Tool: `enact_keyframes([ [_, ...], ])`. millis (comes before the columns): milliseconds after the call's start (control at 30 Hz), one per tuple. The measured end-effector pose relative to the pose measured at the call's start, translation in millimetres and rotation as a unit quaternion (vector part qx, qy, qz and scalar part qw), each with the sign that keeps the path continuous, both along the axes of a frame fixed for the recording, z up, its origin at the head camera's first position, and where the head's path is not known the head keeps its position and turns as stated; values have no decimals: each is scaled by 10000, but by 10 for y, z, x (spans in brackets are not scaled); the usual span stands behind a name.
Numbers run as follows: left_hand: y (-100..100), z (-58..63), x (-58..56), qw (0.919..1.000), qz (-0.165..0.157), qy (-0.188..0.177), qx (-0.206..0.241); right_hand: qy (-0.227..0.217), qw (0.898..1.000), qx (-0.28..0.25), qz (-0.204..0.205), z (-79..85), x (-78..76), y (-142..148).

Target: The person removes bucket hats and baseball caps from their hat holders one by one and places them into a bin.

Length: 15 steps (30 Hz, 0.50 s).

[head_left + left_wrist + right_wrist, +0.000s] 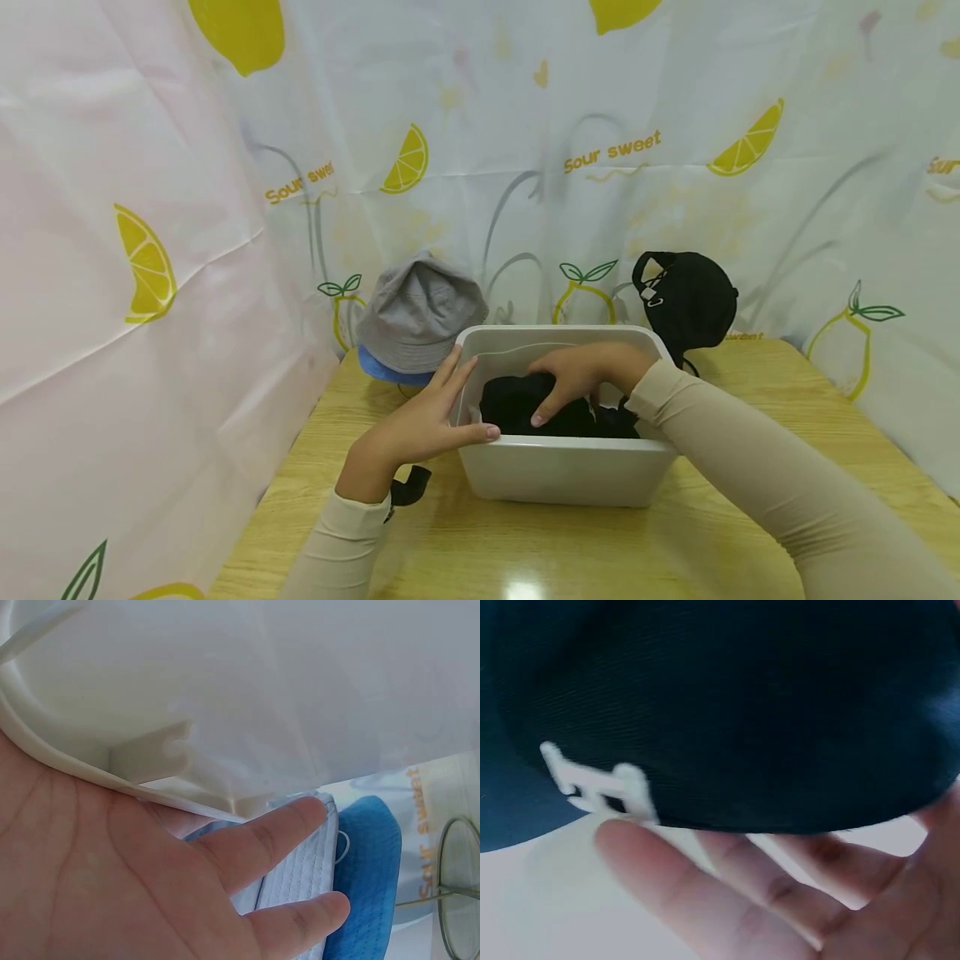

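- Two hands of mine are at the white plastic bin [555, 471]: the left hand [420, 429] rests at its left rim, fingers straight and spread, thumb along the near edge, pinching nothing.
- Inside the bin, my right hand [581, 371] has hold of a dark baseball cap [513, 404], thumb and fingers bent in a wide C round it; how firmly they press I cannot tell.
- If I lift with so wide a grasp, I judge the soft crown could fold and slip away from my fingertips.
- The cap's edge might snag on the bin's rim if drawn up at a slant, and light plastic could tip or slide, since my left fingers only touch it.
- A push leftward from the bin could knock the grey bucket hat [423, 312], just behind its left corner, off the blue hat [375, 365] beneath.
- My right sleeve [720, 442] crosses the bin's near right corner and could drag it.
- Fine ribbed weave covers the cap in the bin, its crown rounded, with a raised white logo [592, 780] near the edge.
- Stitched rows ridge the brims left of the bin; behind its right corner, a black cap [693, 300] bulges like a dome.
- Under the bin, the wood-grain table [450, 550] looks smooth and glossy, so sliding seems easy.
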<state>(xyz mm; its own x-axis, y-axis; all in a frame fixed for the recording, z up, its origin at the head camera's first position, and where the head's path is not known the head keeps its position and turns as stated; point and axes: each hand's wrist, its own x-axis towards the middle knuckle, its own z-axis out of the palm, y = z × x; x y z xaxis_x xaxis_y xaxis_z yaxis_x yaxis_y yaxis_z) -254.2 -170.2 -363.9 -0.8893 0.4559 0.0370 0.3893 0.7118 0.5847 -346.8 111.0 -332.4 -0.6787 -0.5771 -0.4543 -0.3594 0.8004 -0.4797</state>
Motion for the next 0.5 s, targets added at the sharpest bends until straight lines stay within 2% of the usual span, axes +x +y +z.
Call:
enact_keyframes([
  [200,-5,-19,-17,10000,-28,-2,34,164,9995,244,86,-73,25,-49],
  [500,-12,-11,-17,10000,-19,41,8,194,9996,188,88,-133,44,-48],
])
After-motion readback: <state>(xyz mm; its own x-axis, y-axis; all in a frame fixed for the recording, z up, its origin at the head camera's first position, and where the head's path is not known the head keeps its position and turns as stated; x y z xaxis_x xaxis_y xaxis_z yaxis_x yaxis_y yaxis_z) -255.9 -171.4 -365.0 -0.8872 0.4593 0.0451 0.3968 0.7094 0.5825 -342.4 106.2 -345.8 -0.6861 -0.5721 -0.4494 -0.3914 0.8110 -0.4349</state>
